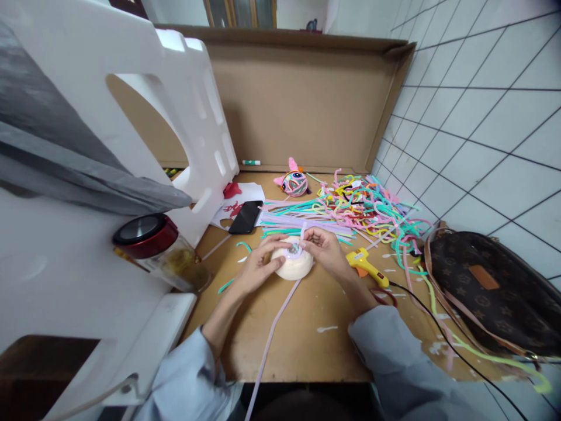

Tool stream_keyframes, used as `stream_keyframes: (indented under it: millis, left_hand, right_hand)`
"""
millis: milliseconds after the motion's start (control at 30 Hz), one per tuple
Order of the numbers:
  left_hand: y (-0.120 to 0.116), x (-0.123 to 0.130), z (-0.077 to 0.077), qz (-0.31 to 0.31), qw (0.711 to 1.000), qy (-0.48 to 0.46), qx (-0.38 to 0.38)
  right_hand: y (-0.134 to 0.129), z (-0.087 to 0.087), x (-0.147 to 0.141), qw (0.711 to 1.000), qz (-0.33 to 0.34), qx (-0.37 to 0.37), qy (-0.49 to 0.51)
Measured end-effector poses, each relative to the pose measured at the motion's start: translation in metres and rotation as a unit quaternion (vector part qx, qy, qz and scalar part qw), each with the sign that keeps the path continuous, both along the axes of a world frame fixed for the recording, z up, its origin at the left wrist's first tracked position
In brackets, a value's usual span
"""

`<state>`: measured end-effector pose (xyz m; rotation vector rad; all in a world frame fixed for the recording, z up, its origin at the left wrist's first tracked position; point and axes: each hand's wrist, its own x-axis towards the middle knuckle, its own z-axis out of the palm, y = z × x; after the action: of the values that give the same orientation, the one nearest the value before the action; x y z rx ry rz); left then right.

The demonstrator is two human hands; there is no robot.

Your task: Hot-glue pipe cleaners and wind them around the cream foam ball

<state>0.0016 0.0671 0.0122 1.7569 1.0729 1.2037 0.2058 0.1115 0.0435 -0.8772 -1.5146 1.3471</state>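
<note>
A white round ball (293,270), which looks like foam, sits on the brown tabletop between my hands. My left hand (258,264) is closed round its left side, thumb low and fingers over the top. Pale lilac material curves round a greyish patch on the ball's top. At the upper right of the ball, my right hand (323,248) pinches a lilac pipe cleaner, its end sticking up above the fingers. A long lilac pipe cleaner (272,333) runs from under the ball toward the table's front edge. Whether both are one piece is hidden.
Behind the ball lie straight pipe cleaners (302,217), a tangled heap (368,204) and a pink-eared figure (294,182). A black phone (246,217) and glass bottle (175,257) stand left; a yellow glue gun (367,267), its cord and a brown bag (486,286) lie right.
</note>
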Motion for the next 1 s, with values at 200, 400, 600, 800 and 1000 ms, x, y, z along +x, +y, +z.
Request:
stream_keyframes:
  millis: [200, 400, 600, 800, 1000]
  left_hand:
    - [0.0003, 0.0, 0.0005, 0.0, 1.0, -0.005, -0.004]
    - [-0.0009, 0.0022, -0.0017, 0.016, 0.999, -0.026, -0.012]
    - [-0.0025, 0.0035, 0.0024, 0.032, 0.999, -0.004, 0.013]
    - [-0.0027, 0.0014, 0.004, 0.027, 0.999, 0.011, 0.017]
    - [-0.0025, 0.0025, 0.0048, 0.021, 0.999, 0.03, 0.03]
  right_hand:
    - [0.0, -0.0016, -0.0014, 1.0, 0.003, 0.018, -0.008]
    - [-0.0007, -0.0021, -0.0031, 1.0, -0.007, 0.022, -0.01]
    - [-0.0003, -0.0034, -0.0038, 1.0, -0.006, 0.023, -0.013]
    - [-0.0009, -0.0033, -0.0044, 0.999, -0.01, 0.027, -0.024]
    - [-0.0029, -0.0003, -0.0053, 1.0, -0.013, 0.017, -0.017]
